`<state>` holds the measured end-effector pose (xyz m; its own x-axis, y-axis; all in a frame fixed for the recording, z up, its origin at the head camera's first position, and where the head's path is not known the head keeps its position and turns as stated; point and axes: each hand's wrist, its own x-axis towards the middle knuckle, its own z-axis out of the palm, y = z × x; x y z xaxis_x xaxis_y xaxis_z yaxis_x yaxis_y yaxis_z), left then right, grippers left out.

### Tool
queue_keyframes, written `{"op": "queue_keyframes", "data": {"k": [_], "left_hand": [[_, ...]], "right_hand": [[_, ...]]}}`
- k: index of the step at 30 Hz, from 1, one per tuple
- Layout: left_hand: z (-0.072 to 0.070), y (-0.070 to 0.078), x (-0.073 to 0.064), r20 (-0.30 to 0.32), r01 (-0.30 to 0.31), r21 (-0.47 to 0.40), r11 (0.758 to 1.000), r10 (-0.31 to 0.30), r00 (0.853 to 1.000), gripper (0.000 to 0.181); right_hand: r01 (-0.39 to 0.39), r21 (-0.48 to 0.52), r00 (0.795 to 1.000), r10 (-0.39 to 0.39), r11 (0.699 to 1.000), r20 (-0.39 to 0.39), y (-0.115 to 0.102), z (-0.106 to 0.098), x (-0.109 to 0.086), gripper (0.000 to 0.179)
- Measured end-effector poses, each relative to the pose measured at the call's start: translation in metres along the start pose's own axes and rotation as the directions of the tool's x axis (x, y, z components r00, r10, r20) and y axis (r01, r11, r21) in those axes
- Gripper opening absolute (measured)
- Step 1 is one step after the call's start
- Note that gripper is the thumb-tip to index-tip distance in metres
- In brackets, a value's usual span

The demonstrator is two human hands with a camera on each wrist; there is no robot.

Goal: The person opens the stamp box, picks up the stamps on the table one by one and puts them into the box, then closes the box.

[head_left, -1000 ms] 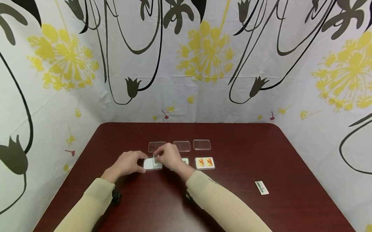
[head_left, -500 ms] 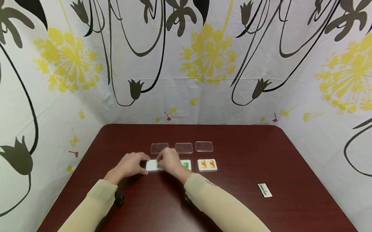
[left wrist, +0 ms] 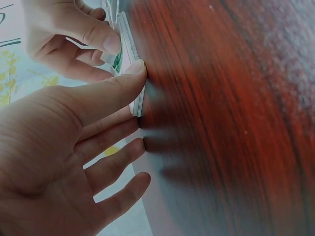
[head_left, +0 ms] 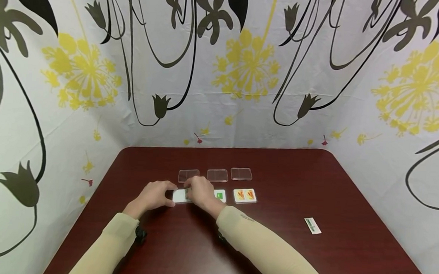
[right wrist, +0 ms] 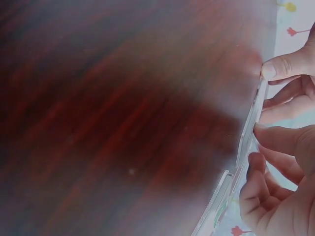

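Observation:
On the table, a flat white case (head_left: 179, 196) with a clear edge lies between my hands. My left hand (head_left: 154, 196) grips its left end, thumb on the near edge and fingertips at the far edge. Over the right part of the case is my right hand (head_left: 203, 193), pinching a small card with green print (left wrist: 117, 63) down close to the case's top. That hand covers much of the card in the head view. Just right of it, a second case with a green picture (head_left: 220, 195) shows partly behind the right wrist.
A third case with two orange pictures (head_left: 244, 195) lies further right. Behind stand three clear plastic lids in a row: left lid (head_left: 189, 175), middle lid (head_left: 217, 175), right lid (head_left: 241, 173). A small white card with green print (head_left: 313, 226) lies far right.
The right hand has lowered the small card onto the case and tilted slightly, uncovering the green picture beside it. The left hand keeps its grip; the whole head view has shifted a little.

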<state>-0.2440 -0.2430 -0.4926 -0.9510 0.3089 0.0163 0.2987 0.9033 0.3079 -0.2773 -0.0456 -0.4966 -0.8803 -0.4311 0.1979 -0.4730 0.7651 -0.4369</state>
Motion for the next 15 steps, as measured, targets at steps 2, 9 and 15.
{"op": "queue_keyframes", "data": {"k": [2, 9, 15], "left_hand": [[0.0001, -0.0002, -0.0003, 0.001, 0.003, -0.001, 1.000, -0.003, 1.000, 0.050], [-0.0011, 0.0013, -0.0019, 0.000, 0.004, -0.008, 1.000, -0.004, 1.000, 0.051], [-0.0024, 0.0014, -0.0034, 0.001, -0.001, -0.014, 1.000, 0.001, 1.000, 0.051]], "right_hand": [[-0.015, -0.032, 1.000, 0.015, 0.999, -0.001, 0.0001, 0.0008, -0.0006, 0.031], [-0.027, -0.091, 1.000, 0.027, 0.995, -0.007, -0.0011, -0.0008, -0.0034, 0.029], [-0.011, -0.122, 1.000, 0.010, 0.993, -0.015, -0.0043, -0.0011, -0.0037, 0.027]]}}
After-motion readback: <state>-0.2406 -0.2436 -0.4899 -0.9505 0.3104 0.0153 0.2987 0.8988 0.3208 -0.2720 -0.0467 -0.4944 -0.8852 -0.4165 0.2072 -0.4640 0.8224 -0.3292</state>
